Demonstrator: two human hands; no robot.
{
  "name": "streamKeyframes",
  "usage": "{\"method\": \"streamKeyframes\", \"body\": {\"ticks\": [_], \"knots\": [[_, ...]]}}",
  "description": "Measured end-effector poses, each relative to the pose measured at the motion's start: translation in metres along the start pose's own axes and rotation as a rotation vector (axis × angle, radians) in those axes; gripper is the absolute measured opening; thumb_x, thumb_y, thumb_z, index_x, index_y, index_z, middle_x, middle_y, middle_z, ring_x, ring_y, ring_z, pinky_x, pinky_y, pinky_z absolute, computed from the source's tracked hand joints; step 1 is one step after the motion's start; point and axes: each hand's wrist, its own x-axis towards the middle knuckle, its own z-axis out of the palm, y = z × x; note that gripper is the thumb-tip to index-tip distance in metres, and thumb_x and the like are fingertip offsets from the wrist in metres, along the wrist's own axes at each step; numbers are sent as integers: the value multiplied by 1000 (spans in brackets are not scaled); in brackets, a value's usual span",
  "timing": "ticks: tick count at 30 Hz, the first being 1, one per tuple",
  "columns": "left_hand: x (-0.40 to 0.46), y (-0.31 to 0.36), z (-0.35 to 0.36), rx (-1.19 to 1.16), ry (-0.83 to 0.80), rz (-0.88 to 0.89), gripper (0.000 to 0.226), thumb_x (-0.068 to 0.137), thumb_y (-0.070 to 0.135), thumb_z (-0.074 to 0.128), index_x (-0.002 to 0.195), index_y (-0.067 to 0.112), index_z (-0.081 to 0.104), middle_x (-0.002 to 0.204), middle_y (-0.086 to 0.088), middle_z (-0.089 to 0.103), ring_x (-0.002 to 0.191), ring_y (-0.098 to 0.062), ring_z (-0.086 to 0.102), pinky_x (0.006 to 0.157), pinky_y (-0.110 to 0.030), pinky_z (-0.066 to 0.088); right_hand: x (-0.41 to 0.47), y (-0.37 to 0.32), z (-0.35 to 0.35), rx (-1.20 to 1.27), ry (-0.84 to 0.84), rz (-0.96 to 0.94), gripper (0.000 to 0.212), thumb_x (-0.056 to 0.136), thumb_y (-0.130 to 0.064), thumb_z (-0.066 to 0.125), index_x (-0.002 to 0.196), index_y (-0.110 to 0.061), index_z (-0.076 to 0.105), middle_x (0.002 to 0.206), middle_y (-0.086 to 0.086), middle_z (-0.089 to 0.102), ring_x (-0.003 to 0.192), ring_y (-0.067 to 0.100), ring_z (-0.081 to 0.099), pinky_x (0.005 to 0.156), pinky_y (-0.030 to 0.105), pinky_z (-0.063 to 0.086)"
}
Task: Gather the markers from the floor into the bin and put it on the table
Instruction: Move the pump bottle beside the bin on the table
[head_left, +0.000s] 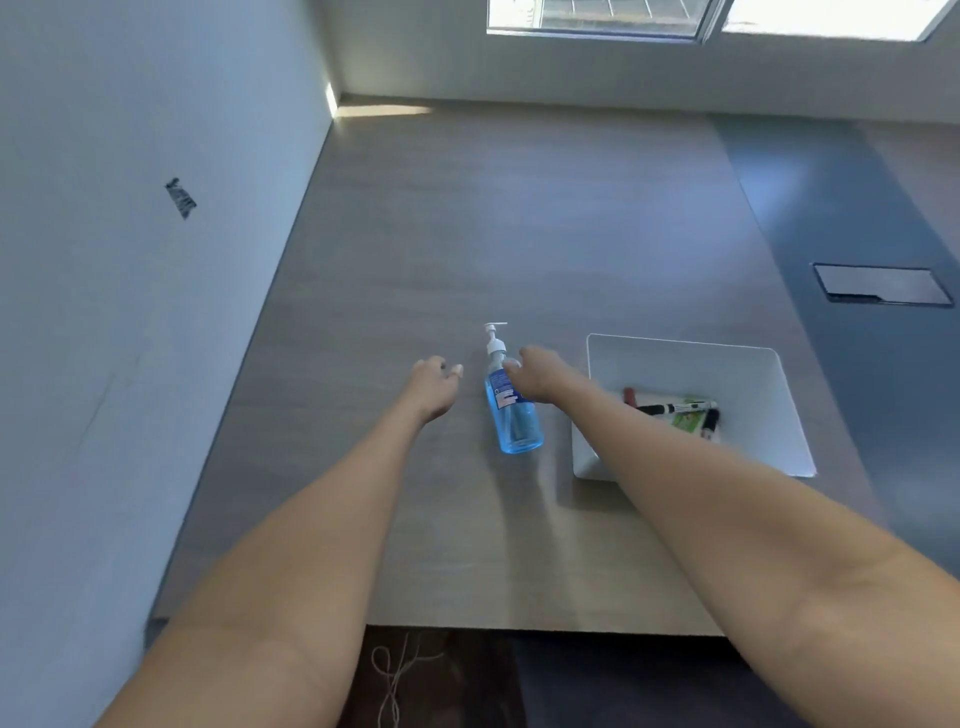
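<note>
A white bin (691, 364) stands on the wooden table (467, 234), right of centre, with several markers (675, 410) lying inside it. My right forearm crosses over the bin's near left corner. My right hand (540, 374) rests against the upper part of a blue pump bottle (511, 410), fingers curled at its neck; whether it grips the bottle is unclear. My left hand (434, 384) hovers just left of the bottle, fingers loosely apart, holding nothing.
A wall runs along the table's left side. A dark strip with a recessed black panel (883, 283) lies at the right. The table's front edge is near me, with a dark floor and a thin cord (395, 680) below it.
</note>
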Motion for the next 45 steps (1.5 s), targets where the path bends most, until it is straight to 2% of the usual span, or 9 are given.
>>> {"method": "streamKeyframes", "body": {"ticks": [5,11,16,21,27,34,36,40,45], "knots": [[4,-11,36,-122,-129,-48,21,100,26,51,91,9,58,87,-10,54,80,-19,46,74,-28,37,9,14,34,78,-35,87,34,98,-30,41,114,-3,55,119,18,60,104,33,55,80,34,41],[23,-23,54,-340,-219,-96,23,97,24,58,77,14,62,89,-13,63,85,-21,55,85,-39,51,16,20,42,547,3,278,19,93,-24,58,92,-6,60,80,7,56,71,21,51,66,31,43],[18,-10,49,-465,-219,-114,7,94,11,64,89,6,65,91,-14,68,95,-24,60,102,-43,49,12,20,48,801,-39,363,36,89,-19,66,121,-4,58,117,13,65,102,23,62,85,35,51],[12,-2,33,-475,-177,-40,48,87,2,70,132,-8,54,129,-22,62,110,-24,60,101,-36,49,0,14,37,908,52,272,47,88,-8,67,131,-4,47,119,12,62,93,18,56,60,21,44],[1,14,13,-545,-110,67,54,81,-5,75,131,-1,56,132,-17,60,122,-29,61,102,-38,51,-8,10,25,1016,138,175,54,82,-2,72,128,-6,46,124,12,61,104,20,60,89,34,53],[-14,19,10,-605,-78,155,49,78,-13,73,123,0,57,126,-10,58,119,-20,59,94,-28,51,-26,6,27,987,237,28,66,77,5,71,135,-15,46,124,4,57,108,21,61,82,28,54],[-15,15,14,-586,-86,147,45,78,-11,74,116,6,57,125,-9,59,122,-22,60,97,-31,52,-29,7,32,965,245,31,65,76,3,73,133,-17,48,126,3,57,112,22,60,93,35,53],[-19,6,23,-548,-86,126,46,76,-3,80,112,9,54,130,-14,59,117,-21,62,103,-41,52,-39,8,40,1011,205,12,68,79,5,71,138,-15,44,124,0,53,107,16,56,81,22,49],[-21,7,26,-456,-70,109,49,81,-1,75,125,6,53,136,-14,56,127,-23,55,108,-40,48,-40,9,46,900,218,71,79,80,-1,72,147,-17,34,147,6,44,132,24,45,107,37,42]]}}
